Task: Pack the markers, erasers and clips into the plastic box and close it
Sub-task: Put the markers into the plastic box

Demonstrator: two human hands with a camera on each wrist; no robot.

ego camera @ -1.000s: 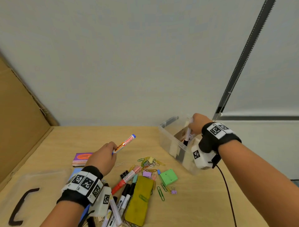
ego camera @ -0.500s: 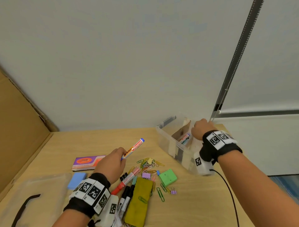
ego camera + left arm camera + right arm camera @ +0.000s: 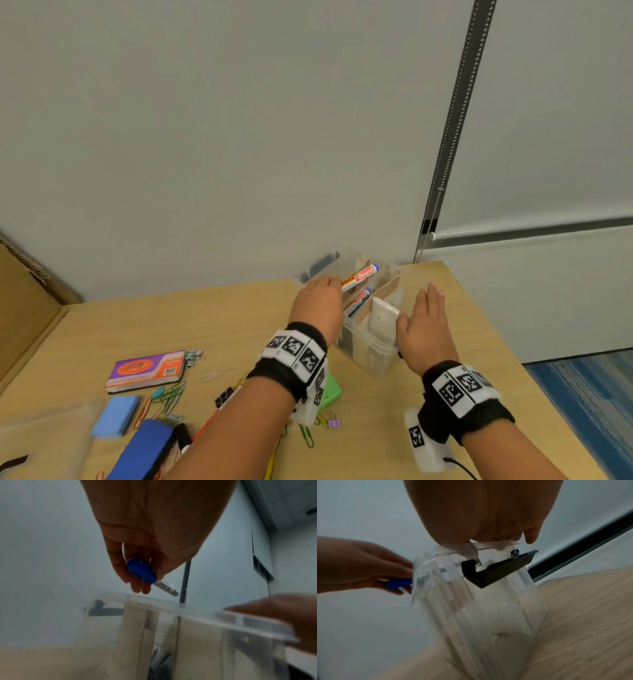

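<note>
My left hand grips an orange-and-white whiteboard marker with blue ends and holds it over the open clear plastic box. In the left wrist view the left hand curls round the marker's blue cap just above the box rim. A second marker lies inside the box between cardboard dividers. My right hand lies flat with straight fingers against the box's right side. In the right wrist view its palm rests on the rim above a black latch.
Loose on the table lie a notepad, a blue eraser, a green eraser, paper clips and binder clips. The clear lid lies at the lower left. A cardboard wall stands left; the table edge runs right.
My left hand carried the marker from the middle of the table to above the box. My right hand let go of its marker inside the box and moved, flat, to the box's right side.
</note>
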